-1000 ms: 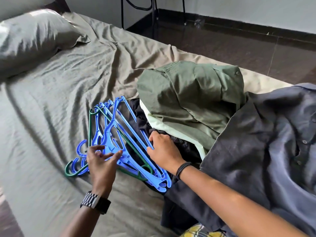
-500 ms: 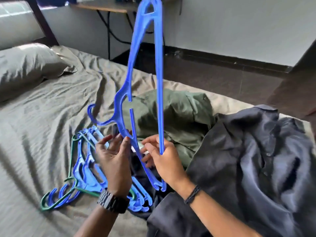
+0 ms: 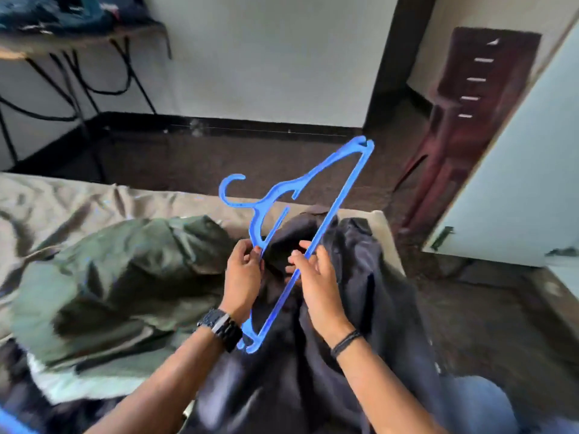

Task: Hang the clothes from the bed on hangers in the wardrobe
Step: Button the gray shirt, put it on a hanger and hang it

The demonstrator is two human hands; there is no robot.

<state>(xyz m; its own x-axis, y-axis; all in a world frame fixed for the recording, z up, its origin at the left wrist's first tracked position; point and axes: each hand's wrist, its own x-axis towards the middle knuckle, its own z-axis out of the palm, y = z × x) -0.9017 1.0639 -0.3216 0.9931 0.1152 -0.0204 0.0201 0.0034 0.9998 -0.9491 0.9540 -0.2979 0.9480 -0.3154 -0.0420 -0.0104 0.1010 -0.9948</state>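
Note:
A blue plastic hanger (image 3: pixel 340 195) stands tilted in the air above the bed, hook pointing left. My left hand (image 3: pixel 241 277) pinches its sloping shoulder arm. My right hand (image 3: pixel 316 277) grips its straight bottom bar. Under both hands lies a dark grey shirt (image 3: pixel 369 308), crumpled on the bed. An olive green garment (image 3: pixel 125 270) lies to its left on the bed (image 3: pixel 78 198). A pale door panel (image 3: pixel 517 189) at the right edge may belong to the wardrobe.
A dark red plastic chair (image 3: pixel 463 114) stands on the floor past the bed's corner. A table (image 3: pixel 62 45) with black metal legs and things on top is at the back left. Dark floor runs between bed and white wall.
The hanger was lifted off the pile of hangers and has swung down and to the right. My view has turned right, so the hanger pile and pillow are out of sight.

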